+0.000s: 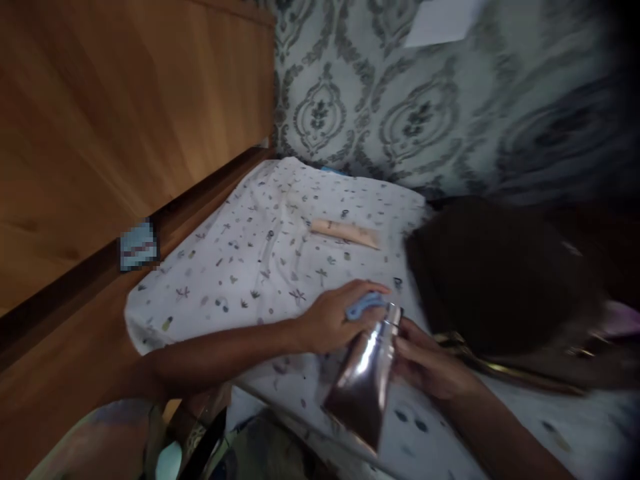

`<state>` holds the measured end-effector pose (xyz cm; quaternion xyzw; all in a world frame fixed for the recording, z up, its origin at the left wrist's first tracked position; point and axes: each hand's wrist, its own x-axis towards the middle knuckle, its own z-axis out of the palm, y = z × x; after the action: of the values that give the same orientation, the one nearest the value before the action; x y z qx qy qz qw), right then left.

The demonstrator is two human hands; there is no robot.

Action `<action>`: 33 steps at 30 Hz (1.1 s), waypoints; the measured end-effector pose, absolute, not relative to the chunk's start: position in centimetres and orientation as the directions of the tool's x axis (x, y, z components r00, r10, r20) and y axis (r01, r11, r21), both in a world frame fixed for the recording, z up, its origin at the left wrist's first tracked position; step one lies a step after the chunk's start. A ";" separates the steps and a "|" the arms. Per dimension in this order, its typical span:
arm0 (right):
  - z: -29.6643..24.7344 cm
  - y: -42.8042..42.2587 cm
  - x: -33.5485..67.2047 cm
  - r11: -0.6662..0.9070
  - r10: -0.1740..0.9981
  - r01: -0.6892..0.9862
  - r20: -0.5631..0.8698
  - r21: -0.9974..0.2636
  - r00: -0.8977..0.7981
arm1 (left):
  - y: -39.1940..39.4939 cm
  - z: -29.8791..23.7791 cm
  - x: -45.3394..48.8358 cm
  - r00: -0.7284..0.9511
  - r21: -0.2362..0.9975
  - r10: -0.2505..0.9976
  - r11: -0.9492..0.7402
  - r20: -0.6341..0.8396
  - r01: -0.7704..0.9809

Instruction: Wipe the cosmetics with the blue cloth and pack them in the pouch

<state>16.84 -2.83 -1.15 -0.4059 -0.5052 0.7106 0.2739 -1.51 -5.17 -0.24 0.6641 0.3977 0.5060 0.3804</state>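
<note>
A shiny rose-silver squeeze tube (363,383) hangs slantwise over the cloth, its narrow capped end up and its wide flat end toward me. My right hand (425,363) is closed around the tube's right side near the cap. On the other side, my left hand (335,317) has its fingers curled around a small light-blue object (364,305), close to the tube's cap. Blur hides what kind of object the blue one is. Beyond my hands, a peach-coloured tube (345,232) lies flat on the white printed cloth (240,267).
A dark brown bag (500,280) with gold-coloured zips stands at the right. Along the left runs a wooden panel (150,100), with a small pixelated packet (139,247) on its ledge. Patterned wallpaper (350,107) covers the wall behind, with a white paper (443,21) on it.
</note>
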 end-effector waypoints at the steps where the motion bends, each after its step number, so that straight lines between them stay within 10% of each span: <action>1: -0.8 -2.5 16.6 -0.396 0.753 -0.060 -0.287 -0.916 -0.593 | -5.2 -0.2 -1.4 0.151 0.934 0.934 -0.341 0.324 0.108; 13: 0.0 -0.5 17.0 -0.142 0.855 -0.416 0.100 -0.898 -0.508 | -3.9 0.0 -2.1 0.375 0.977 0.917 0.184 -0.133 -0.105; 20: 2.4 -1.2 18.4 -0.020 0.860 -0.457 0.218 -0.889 -0.461 | -3.9 -1.1 -2.6 0.131 0.935 0.946 0.316 -0.298 -0.160; 33: 7.2 -5.8 29.2 0.297 0.884 -0.354 0.395 -0.887 -0.249 | -0.8 6.6 2.4 0.226 0.999 0.973 0.025 -0.034 0.041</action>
<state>29.21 -5.84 7.17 -0.2320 -0.5715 0.5456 0.5674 2.38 -0.80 6.55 0.5557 0.4564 0.4226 0.5517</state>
